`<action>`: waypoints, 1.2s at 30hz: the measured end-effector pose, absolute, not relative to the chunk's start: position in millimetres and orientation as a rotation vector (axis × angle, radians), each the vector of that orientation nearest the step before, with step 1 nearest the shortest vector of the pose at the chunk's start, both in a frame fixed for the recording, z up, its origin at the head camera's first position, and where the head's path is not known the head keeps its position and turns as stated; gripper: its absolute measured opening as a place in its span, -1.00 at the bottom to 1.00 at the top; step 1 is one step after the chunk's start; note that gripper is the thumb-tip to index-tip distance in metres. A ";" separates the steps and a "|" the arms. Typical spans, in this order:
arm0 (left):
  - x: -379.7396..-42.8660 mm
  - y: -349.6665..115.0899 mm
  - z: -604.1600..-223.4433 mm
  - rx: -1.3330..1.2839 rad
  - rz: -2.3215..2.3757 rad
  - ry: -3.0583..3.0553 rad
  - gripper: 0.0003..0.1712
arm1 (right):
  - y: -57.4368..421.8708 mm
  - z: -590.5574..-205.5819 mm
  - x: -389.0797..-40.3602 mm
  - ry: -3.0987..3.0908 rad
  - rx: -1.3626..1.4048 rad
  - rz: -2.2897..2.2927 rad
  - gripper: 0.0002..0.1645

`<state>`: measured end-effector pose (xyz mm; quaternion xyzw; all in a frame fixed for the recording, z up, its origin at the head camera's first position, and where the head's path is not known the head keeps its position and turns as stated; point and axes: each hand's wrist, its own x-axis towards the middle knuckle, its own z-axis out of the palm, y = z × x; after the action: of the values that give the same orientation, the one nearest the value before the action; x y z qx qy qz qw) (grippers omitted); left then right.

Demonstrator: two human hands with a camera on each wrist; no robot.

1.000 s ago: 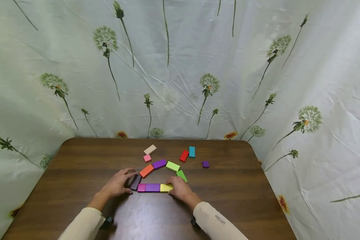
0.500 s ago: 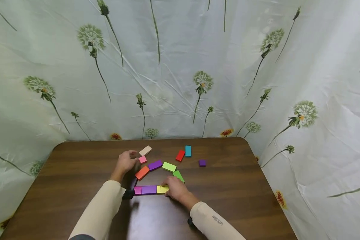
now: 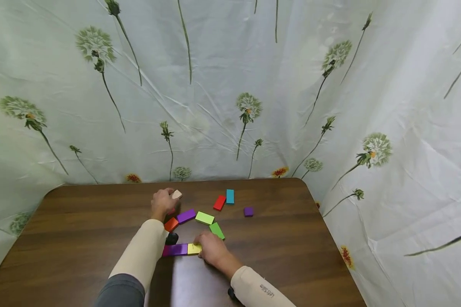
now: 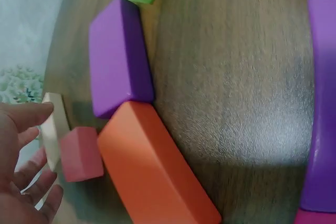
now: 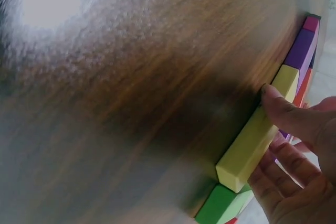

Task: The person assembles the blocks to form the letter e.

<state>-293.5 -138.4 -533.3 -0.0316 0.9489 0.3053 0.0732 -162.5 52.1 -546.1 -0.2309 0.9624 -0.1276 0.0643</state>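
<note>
My left hand (image 3: 162, 204) is at the back of the wooden table, thumb and fingers around a beige wooden block (image 4: 55, 127). Right beside its fingers sits a small pink block (image 4: 82, 153). My right hand (image 3: 213, 248) pinches a yellow block (image 5: 251, 148) at the right end of a straight row; the row continues left with a purple block (image 3: 176, 250) and a magenta one (image 3: 164, 250). Behind it an arc runs through an orange block (image 4: 152, 166), a purple block (image 4: 118, 59), a lime block (image 3: 205, 218) and a green block (image 3: 217, 230).
Behind the arc lie a red block (image 3: 220, 203) and a blue block (image 3: 230, 197). A small purple block (image 3: 248, 212) sits farther right. A dandelion-patterned curtain (image 3: 215, 106) hangs behind the table (image 3: 292, 256). My left forearm covers the arc's left end in the head view.
My left hand has left the dark block at the arc's left end and reached back to the beige block. The right hand has stayed at the yellow block. The head view has shifted rightward.
</note>
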 end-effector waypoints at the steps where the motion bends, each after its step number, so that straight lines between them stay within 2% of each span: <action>1: -294.3 -138.0 -534.6 -0.096 0.879 2.858 -0.45 | 51.1 -545.6 -161.8 2.911 -0.701 -0.377 -0.61; 13: -303.7 -149.4 -541.3 0.024 0.644 2.962 -0.58 | 46.7 -546.1 -162.1 2.934 -0.737 -0.388 -0.64; 21: -299.8 -158.4 -529.5 0.361 0.663 2.988 -0.62 | 53.7 -546.7 -162.2 2.947 -0.728 -0.368 -0.62; 29: -265.2 -174.6 -503.2 0.702 0.809 2.963 -0.59 | 53.0 -542.6 -163.4 2.886 -0.720 -0.397 -0.62; 36: -221.0 -189.1 -491.0 0.864 0.810 2.931 -0.73 | 52.7 -544.4 -164.2 2.865 -0.723 -0.432 -0.62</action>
<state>-221.0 -189.1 -491.0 0.2733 0.9272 0.2561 -0.0098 -164.2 52.7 -544.4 -0.2415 0.9565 -0.1443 0.0773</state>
